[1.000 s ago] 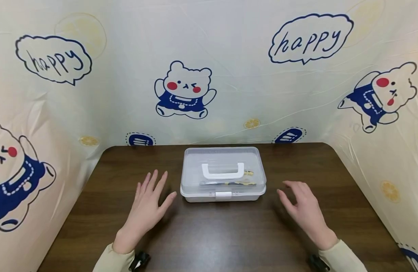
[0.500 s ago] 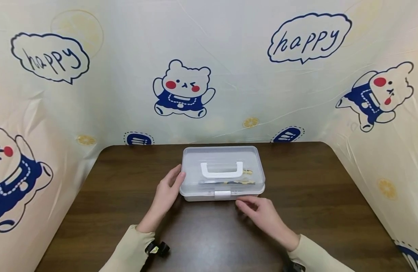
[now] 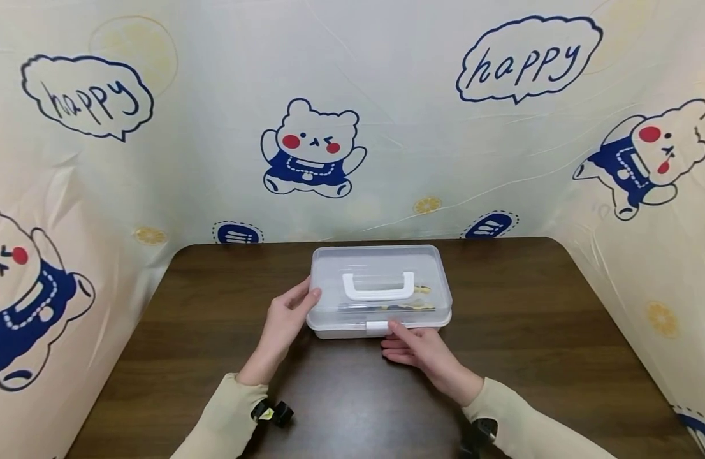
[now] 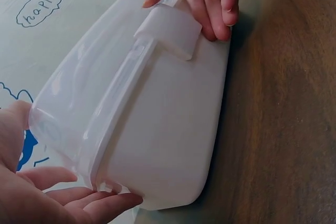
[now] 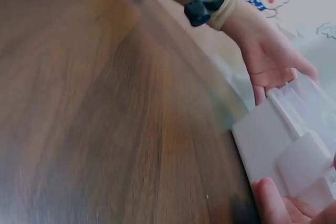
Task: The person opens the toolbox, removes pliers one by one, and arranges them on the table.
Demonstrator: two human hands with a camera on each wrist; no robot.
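A plastic storage box [image 3: 329, 261] with a see-through lid, a white carry handle [image 3: 378, 295] and a white front latch [image 3: 377, 328] sits on the table. Long dark and yellow items [image 3: 407, 308] show dimly through the lid. My left hand [image 3: 283, 319] holds the box's left end; in the left wrist view its fingers [image 4: 113, 205] reach along the lower side beneath the rim, thumb side at the lid. My right hand [image 3: 429, 360] is at the front, thumb at the latch's right edge, the other fingers extended below. In the right wrist view the latch [image 5: 304, 163] lies flat against the front wall.
A brown wooden table [image 3: 530, 293] bears the box near its back edge. Behind and at both sides hangs a pale cloth [image 3: 398, 159] printed with bears and "happy" bubbles. Small black devices [image 3: 272, 413] are strapped to both wrists.
Both hands have come inward to the box. The left hand has taken hold of its left end; the right hand has moved left to the front, and its thumb has come up to the latch.
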